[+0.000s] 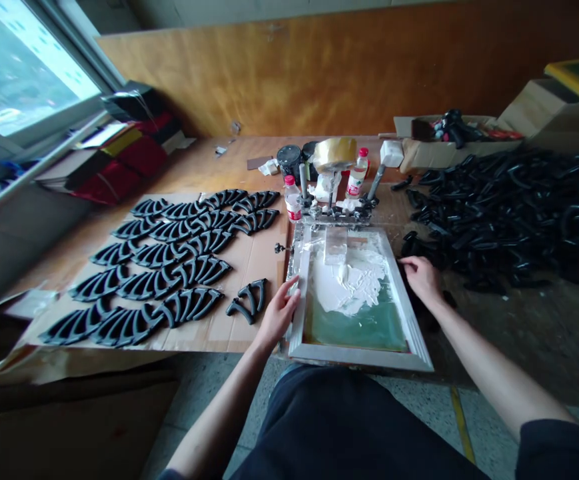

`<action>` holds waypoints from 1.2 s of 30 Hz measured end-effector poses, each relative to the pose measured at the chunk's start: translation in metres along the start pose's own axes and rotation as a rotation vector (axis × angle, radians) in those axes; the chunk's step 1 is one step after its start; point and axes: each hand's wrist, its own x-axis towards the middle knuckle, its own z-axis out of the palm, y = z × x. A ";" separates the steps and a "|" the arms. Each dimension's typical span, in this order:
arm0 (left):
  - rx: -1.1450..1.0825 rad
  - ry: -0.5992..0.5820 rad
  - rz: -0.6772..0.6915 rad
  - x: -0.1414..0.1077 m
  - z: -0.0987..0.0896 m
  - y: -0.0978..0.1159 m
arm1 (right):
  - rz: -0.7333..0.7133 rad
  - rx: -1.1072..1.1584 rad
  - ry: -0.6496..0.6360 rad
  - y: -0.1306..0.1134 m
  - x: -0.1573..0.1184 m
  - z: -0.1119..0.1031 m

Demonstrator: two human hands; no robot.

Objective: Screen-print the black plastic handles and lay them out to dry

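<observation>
A screen printing frame (364,358) with pale metal sides lies flat on the bench, in front of my body. White paste (342,293) is spread thickly over the far part of its green mesh (354,330). My left hand (278,312) is at the frame's left side, thumb and fingers closed on the rim. On the other side, my right hand (422,279) is beside the right rim with thumb and forefinger drawn together; what they hold, if anything, is too small to make out. A pale squeegee block (336,247) rests at the paste's far end.
Rows of black curved handle-like parts (174,280) lie on cardboard (239,260) at left. A large heap of black parts (514,213) covers the right side. Behind the frame stand a clamp (336,213), bottles (292,200) and a tape roll (335,153).
</observation>
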 end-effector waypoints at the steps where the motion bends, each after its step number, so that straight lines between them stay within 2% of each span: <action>1: 0.052 0.008 -0.025 0.003 0.004 -0.013 | 0.022 0.005 0.055 -0.005 0.010 -0.002; 4: 0.226 0.035 -0.053 0.014 0.013 -0.040 | -0.096 0.021 0.123 -0.048 0.043 0.005; 7: 0.299 0.027 -0.068 0.022 0.015 -0.048 | -0.237 -0.023 -0.044 -0.097 0.063 0.023; 9: 0.307 0.021 -0.084 0.024 0.014 -0.047 | -0.260 -0.057 -0.206 -0.115 0.060 0.033; 12: 0.293 0.021 -0.102 0.023 0.013 -0.045 | -0.404 -0.060 -0.354 -0.116 0.034 0.037; 15: 0.271 0.034 -0.115 0.021 0.014 -0.044 | -0.655 0.037 -0.425 -0.103 0.006 0.026; 17: 0.262 0.041 -0.120 0.021 0.015 -0.044 | -0.747 0.096 -0.498 -0.097 0.000 0.016; 20: 0.262 0.046 -0.114 0.021 0.016 -0.046 | -0.701 0.092 -0.541 -0.097 0.007 0.010; 23: 0.255 0.052 -0.110 0.022 0.015 -0.046 | -0.599 0.056 -0.395 -0.100 0.007 0.019; 25: 0.243 0.056 -0.109 0.022 0.016 -0.047 | -0.617 0.050 -0.325 -0.099 -0.004 0.026; 27: 0.233 0.056 -0.105 0.021 0.016 -0.046 | -0.662 0.070 -0.344 -0.096 -0.016 0.029; 29: 0.222 0.053 -0.102 0.020 0.015 -0.043 | -0.641 0.100 -0.388 -0.096 -0.018 0.026; 32: 0.186 0.022 -0.089 0.016 0.010 -0.033 | -0.468 0.132 -0.329 -0.106 0.007 0.019; 34: 0.123 -0.020 -0.067 0.011 0.005 -0.020 | -0.357 0.130 -0.229 -0.112 0.037 0.011; 36: 0.024 -0.045 -0.047 0.005 -0.001 -0.003 | -0.272 0.108 -0.149 -0.107 0.068 0.000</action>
